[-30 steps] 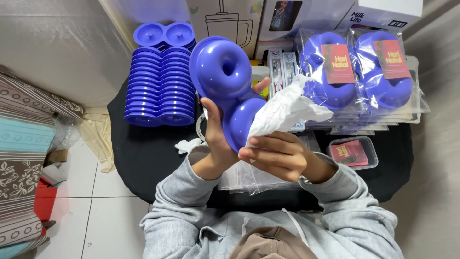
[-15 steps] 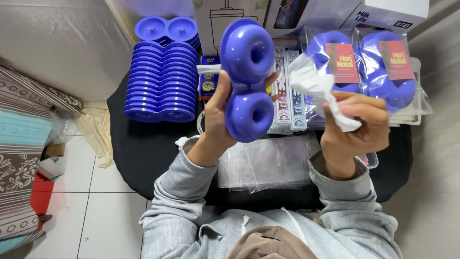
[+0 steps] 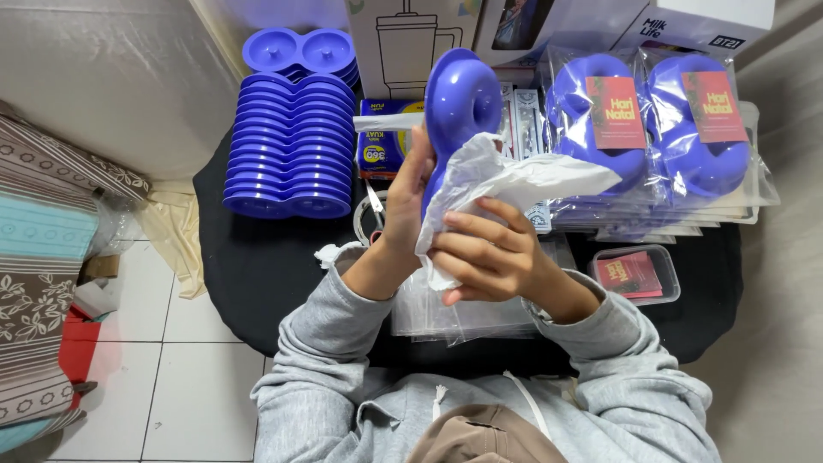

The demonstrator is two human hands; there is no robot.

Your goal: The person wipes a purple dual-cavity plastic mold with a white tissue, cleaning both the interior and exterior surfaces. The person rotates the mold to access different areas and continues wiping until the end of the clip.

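While I hold it up over the black table (image 3: 257,266), the blue double-ring plastic container (image 3: 461,103) stands on edge in my left hand (image 3: 403,193), fingers closed along its lower half, upper ring free and facing the wall. My right hand (image 3: 489,257) is closed on a crumpled white tissue (image 3: 497,180), pressed against the container's lower ring and covering most of it; one corner of the tissue trails off to the right.

Risks, as I judge them:
- Container slipping: my left grip sits on the lower half only, so a hard rub from the tissue could lever the top-heavy piece out of my fingers and onto the goods below.
- Tissue tearing or shedding: it looks thin and bunched, and bits could stay on the plastic.
- Trailing corner brushing the bagged blue containers with red cards (image 3: 651,129) just to the right, nudging the leaning row.

Surroundings, outward:
- Stack of clear plastic bags (image 3: 463,313) directly beneath my hands; a dropped container would land there.
- Tape roll (image 3: 367,219) partly hidden behind my left wrist.
- Stacked blue lids or halves (image 3: 291,146) to the left, in two neat columns.
- Small clear box of red cards (image 3: 634,274) to the right, near my right forearm.
- Cardboard boxes (image 3: 403,34) along the wall behind.
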